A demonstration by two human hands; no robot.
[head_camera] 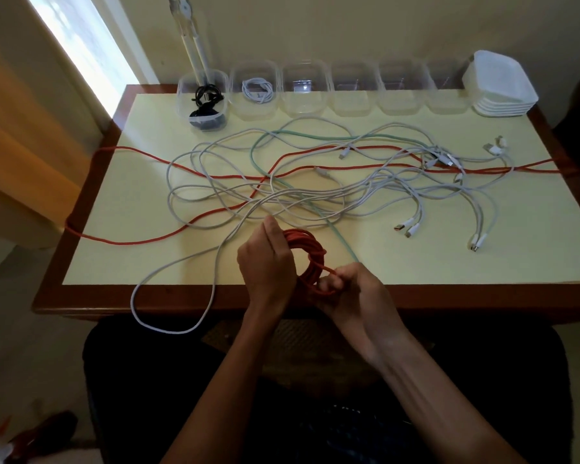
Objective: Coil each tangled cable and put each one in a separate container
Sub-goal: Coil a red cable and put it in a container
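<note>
My left hand (265, 262) and my right hand (352, 289) both grip a red coil (307, 251) at the table's near edge. The rest of the red cable (215, 175) runs loose across the table and hangs off both sides. Several white cables (365, 195) and a green cable (315, 133) lie tangled with it in the middle. One white loop (168, 324) droops over the front edge. At the back stands a row of clear containers: the leftmost (201, 102) holds a black cable, the second (255, 92) a coiled white cable, the others (352, 92) hold nothing.
A stack of white lids (503, 85) sits at the back right corner. The table (482, 296) has a dark wooden rim around a pale top. A window and curtain are on the left. A white stand (191, 38) rises behind the containers.
</note>
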